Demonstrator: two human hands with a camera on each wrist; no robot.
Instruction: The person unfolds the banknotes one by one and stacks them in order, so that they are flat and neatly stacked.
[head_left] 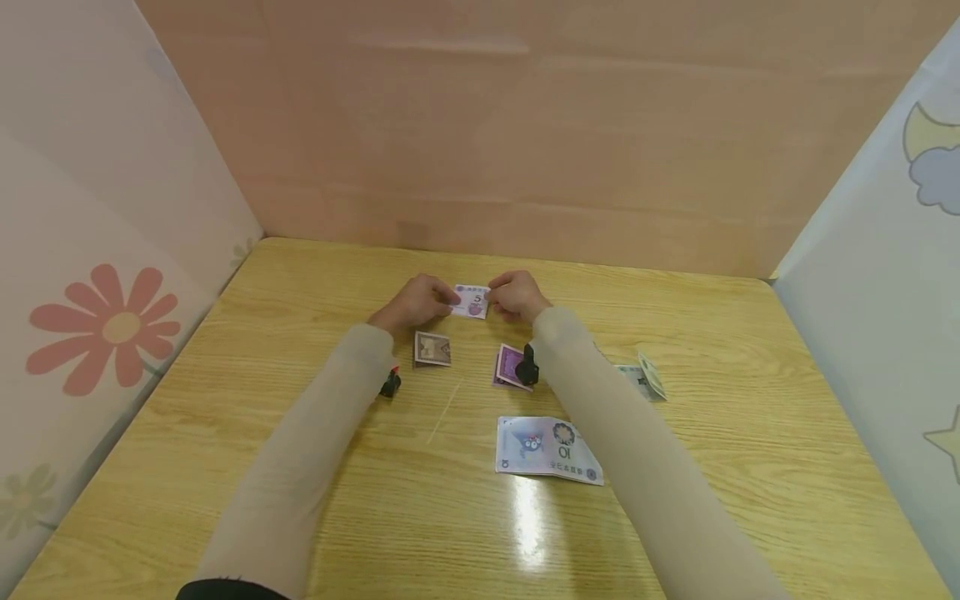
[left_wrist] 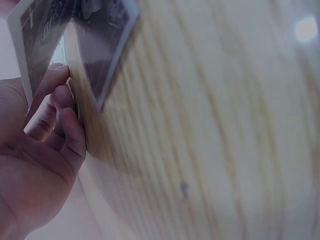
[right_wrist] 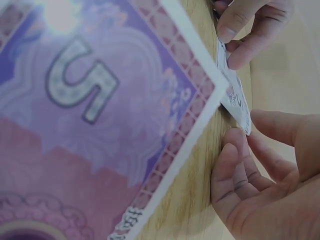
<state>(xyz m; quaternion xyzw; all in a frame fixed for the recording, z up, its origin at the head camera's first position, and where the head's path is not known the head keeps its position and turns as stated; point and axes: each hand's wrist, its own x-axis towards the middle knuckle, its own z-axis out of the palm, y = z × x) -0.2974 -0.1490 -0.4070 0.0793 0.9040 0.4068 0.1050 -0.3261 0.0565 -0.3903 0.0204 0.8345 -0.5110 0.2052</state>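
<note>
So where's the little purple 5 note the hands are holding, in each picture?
Head: the held 5 note sits mid-picture between both hands.
Left wrist: not clearly visible; fingers hide it.
Right wrist: a thin edge at right, pinched by fingertips.
Shared landmark: the wooden table.

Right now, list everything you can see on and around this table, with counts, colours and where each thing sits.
Small folded purple and white play banknote marked 5: one, held between both hands, far middle of table.
Folded brown banknote: one, beside left wrist.
Folded purple banknote: one, by right wrist.
Flat pale blue banknote marked 10: one, nearer the person, partly under right forearm.
Folded greenish banknote: one, right of right forearm.
Light wooden table: one.
Left hand: pinches the 5 note's left edge.
Right hand: pinches its right edge.
</note>
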